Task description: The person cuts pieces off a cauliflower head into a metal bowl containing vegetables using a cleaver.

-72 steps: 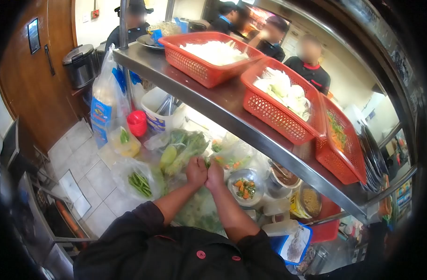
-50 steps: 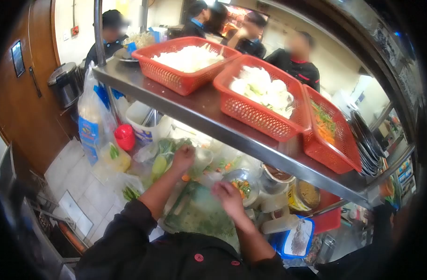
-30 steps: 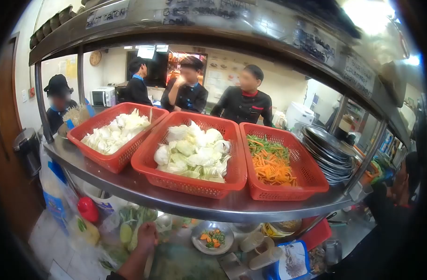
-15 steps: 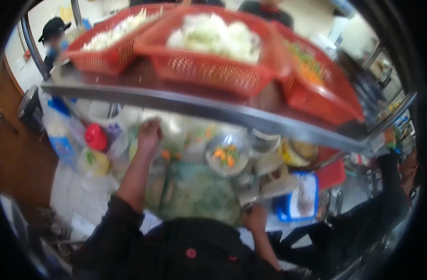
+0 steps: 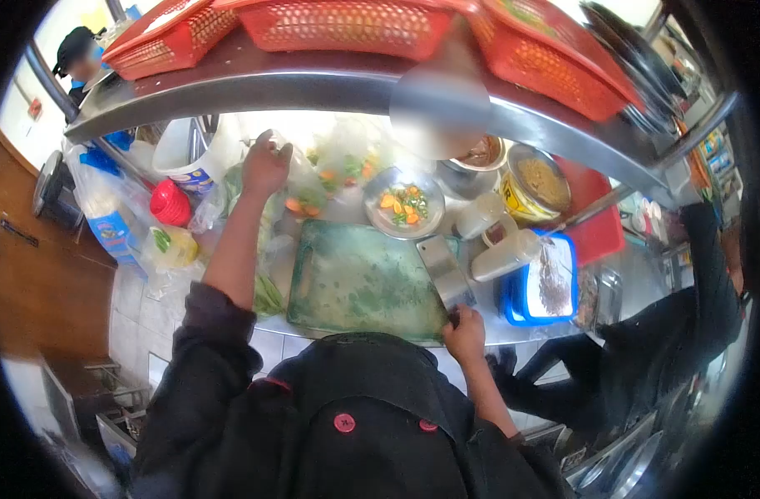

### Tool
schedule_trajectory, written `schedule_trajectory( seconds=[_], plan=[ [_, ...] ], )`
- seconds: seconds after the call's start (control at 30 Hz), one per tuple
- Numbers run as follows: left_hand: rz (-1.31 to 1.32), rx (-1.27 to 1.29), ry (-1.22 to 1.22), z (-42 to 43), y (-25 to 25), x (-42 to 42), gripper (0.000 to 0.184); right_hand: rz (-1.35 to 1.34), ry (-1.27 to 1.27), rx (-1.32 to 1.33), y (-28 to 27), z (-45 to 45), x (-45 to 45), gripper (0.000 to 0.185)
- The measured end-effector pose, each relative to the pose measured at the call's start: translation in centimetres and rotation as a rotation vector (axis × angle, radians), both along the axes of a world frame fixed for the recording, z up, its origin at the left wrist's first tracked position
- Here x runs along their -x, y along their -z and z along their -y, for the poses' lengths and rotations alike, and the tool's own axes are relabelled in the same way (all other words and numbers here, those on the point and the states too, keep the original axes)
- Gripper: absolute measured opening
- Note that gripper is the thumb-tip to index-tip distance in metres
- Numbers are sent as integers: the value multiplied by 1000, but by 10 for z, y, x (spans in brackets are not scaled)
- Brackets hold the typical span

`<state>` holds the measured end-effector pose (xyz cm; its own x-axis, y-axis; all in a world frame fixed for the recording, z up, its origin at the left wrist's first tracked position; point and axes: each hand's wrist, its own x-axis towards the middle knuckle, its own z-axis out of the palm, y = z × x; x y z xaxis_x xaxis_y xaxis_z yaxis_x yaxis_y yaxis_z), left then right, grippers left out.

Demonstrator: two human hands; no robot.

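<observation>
My right hand (image 5: 465, 334) is closed round the dark handle of a cleaver (image 5: 446, 273). The broad blade lies over the right edge of a worn green cutting board (image 5: 363, 279). My left hand (image 5: 266, 170) reaches out beyond the board's far left corner, its fingers curled inward beside clear plastic bags (image 5: 309, 179) of cut vegetables. Whatever those fingers grip is too small to make out. Behind the board stands a bowl (image 5: 403, 218) with orange and green vegetable pieces. Some green leafy stalks (image 5: 268, 295) rest at the board's left side.
Overhead, a metal shelf (image 5: 313, 90) carries red baskets (image 5: 338, 29). To the right are pale containers (image 5: 505, 254), a yellow bucket (image 5: 536, 187) and a blue-rimmed tub (image 5: 553, 279). A red container (image 5: 170, 203) stands left. A person's dark sleeve (image 5: 646, 333) is at right.
My view has tilted downward, so the shelf and baskets sit higher and the board shows more fully. The cleaver blade is now plain to see. Both hands stay in much the same places.
</observation>
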<state>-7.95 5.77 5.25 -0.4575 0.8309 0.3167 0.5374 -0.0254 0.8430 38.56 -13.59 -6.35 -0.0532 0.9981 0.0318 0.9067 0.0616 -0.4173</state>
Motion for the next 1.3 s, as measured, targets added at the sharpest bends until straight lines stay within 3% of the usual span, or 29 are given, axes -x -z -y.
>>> schedule_trajectory(
  seconds=[0.03,0.07,0.1,0.17,0.2,0.23,0.27,0.33,0.43,0.6,0.83,1.0,1.13,1.3],
  plan=[
    [-548,57,-211,10,-9,-9,43,-65,17,-167,-4,1,2,40],
    [-574,-89,-215,27,-13,-23,54,-97,21,-194,-11,2,-1,41],
    [-573,-174,-186,47,-20,-42,54,-102,43,-183,-17,5,-3,41],
    [-560,-272,-62,79,-10,-85,50,-422,119,-72,-23,10,-15,41],
    [-550,-283,27,94,4,-107,46,-381,105,-100,-24,14,-21,40],
    [-491,-159,188,106,18,-129,45,-375,122,-96,-26,19,-24,40],
    [-430,-34,344,117,34,-149,44,-588,226,74,-32,25,-26,39],
    [-360,-51,628,120,91,-178,45,-911,380,333,-59,29,-20,36],
    [-271,4,773,117,129,-218,47,-1045,410,375,-40,46,-23,37],
    [-438,12,740,111,147,-263,57,-1169,456,434,-28,57,-8,42],
    [-331,120,713,133,145,-290,62,-1262,513,516,5,62,40,32],
    [-73,1,534,126,143,-295,50,-1272,455,540,-17,46,70,32],
    [-24,-113,517,82,90,-285,36,-1210,217,341,-55,5,78,35],
    [14,-386,599,-5,70,-239,22,-1154,201,146,-91,-51,79,33]
  ],
)
